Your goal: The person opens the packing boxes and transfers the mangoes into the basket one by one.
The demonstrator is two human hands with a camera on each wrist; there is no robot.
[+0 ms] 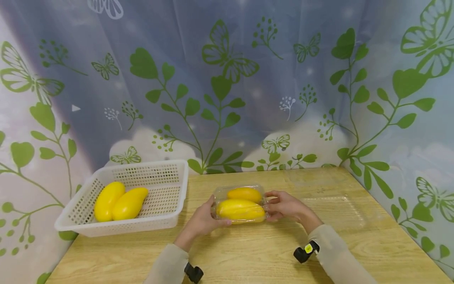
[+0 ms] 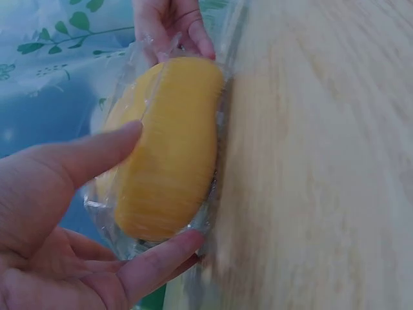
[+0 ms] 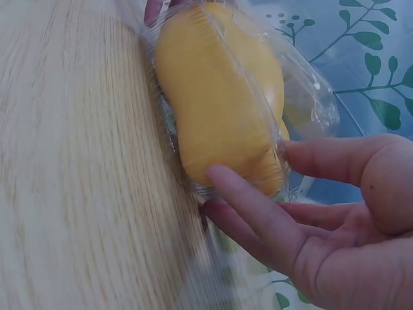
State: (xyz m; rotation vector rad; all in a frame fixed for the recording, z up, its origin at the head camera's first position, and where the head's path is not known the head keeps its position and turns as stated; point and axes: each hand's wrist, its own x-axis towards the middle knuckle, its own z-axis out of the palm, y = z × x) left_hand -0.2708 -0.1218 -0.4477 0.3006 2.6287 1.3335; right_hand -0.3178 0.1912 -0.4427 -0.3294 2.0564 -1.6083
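Two yellow mangoes (image 1: 240, 210) lie side by side in a clear plastic container (image 1: 220, 190) at the middle of the table, film stretched over them. The left hand (image 1: 204, 219) holds the container's left end, its thumb against the wrap in the left wrist view. At the right end the right hand (image 1: 285, 206) grips the wrapped pack, thumb and fingers on its edge. In the right wrist view, loose film (image 3: 316, 97) bulges out beside the fruit. The underside of the container is hidden.
A white perforated basket (image 1: 122, 228) with two yellow mangoes (image 1: 129, 203) stands at the left. Clear plastic trays (image 1: 354, 209) lie at the right on the wooden table (image 1: 248, 256). A patterned curtain (image 1: 248, 98) hangs behind.
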